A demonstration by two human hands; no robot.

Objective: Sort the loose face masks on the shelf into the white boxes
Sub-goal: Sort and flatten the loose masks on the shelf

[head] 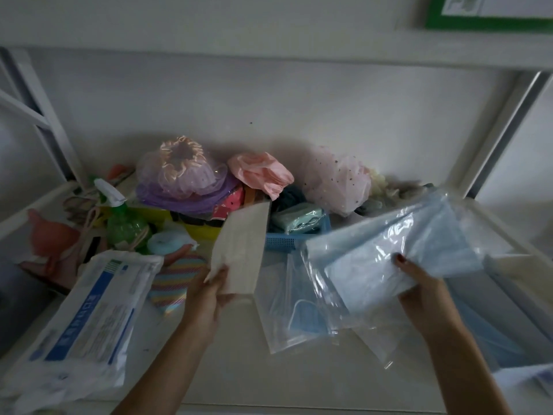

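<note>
- Left hand (209,290) pinches a beige mask (241,250) by its lower edge, thumb on front, mask held upright above the shelf (239,369).
- Right hand (419,283) grips a clear bag of blue masks (398,256), thumb on top, fingers curled under.
- Another bagged blue mask (294,313) lies flat on shelf between the hands.
- White packet (89,319) lies at left.
- Blue basket (284,241) behind.
</note>
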